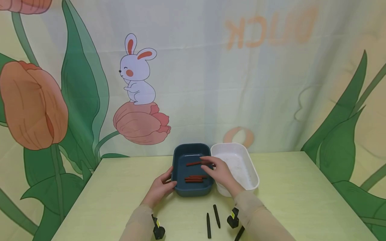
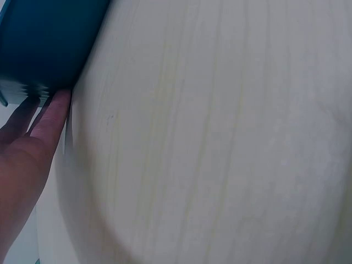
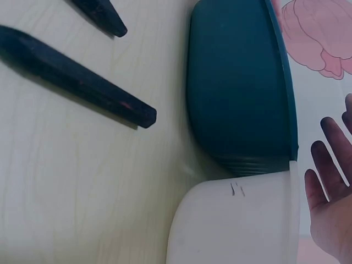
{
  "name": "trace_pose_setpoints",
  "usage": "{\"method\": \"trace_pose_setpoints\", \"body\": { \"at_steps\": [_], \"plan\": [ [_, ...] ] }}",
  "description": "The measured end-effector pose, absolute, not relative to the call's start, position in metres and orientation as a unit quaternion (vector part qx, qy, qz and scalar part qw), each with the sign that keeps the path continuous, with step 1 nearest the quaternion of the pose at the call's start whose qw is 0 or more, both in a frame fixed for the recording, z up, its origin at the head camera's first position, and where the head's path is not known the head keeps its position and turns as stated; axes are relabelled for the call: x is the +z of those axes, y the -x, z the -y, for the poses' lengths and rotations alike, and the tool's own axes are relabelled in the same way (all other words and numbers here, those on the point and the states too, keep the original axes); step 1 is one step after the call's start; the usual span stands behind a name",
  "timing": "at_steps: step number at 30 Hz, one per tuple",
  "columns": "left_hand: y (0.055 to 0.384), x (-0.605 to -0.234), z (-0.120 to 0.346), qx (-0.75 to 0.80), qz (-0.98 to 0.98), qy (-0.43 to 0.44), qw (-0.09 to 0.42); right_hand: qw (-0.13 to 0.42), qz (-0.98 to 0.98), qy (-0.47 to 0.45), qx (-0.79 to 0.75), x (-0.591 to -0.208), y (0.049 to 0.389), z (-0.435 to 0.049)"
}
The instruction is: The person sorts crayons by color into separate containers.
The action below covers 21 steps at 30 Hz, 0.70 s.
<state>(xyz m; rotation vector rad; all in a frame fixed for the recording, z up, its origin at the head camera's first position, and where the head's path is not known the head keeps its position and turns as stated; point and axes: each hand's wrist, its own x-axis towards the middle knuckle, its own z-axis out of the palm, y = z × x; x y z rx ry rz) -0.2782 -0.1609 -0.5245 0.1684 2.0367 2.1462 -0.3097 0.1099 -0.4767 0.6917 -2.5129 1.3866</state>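
Red-brown sticks lie inside the blue bin, a sight only the head view gives; both wrist views show that bin's outer wall instead. One stick lies alone near the middle, and a close group of at least three sits at the bin's 6 o'clock, overlapping too much for a sure count. There are two bins, the white bin standing against the blue one at 3 o'clock. Three black sticks rest on the pale surface at about 5 o'clock from the blue bin; the right wrist view takes in two, and it alone shows small dark marks on the white bin's outer wall. At the blue bin's 8 o'clock, the left hand grips the side, thumb at the rim, fingers against the outer wall; its own wrist view shows fingertips at the base. At 3 o'clock, the right hand hangs over the blue bin's edge, fingers spread and fairly straight, well parted from the thumb; the lone stick's end meets them in the head view, but whether they touch it I cannot tell.
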Motion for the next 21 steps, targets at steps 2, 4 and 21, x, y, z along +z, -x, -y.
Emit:
{"method": "trace_pose_setpoints", "body": {
  "at_steps": [2, 4, 21],
  "plan": [
    [0.278, -0.525, 0.161, 0.721, -0.685, -0.055, 0.088, 0.098, 0.847, -0.24, 0.463, -0.475, 0.308, -0.113],
    [0.279, -0.526, 0.161, 0.721, -0.685, -0.054, 0.088, 0.102, 0.847, -0.249, 0.459, -0.473, 0.305, -0.116],
    [0.281, -0.528, 0.161, 0.717, -0.689, -0.049, 0.091, 0.224, 0.831, -0.337, 0.381, -0.469, 0.29, -0.158]
  ]
}}
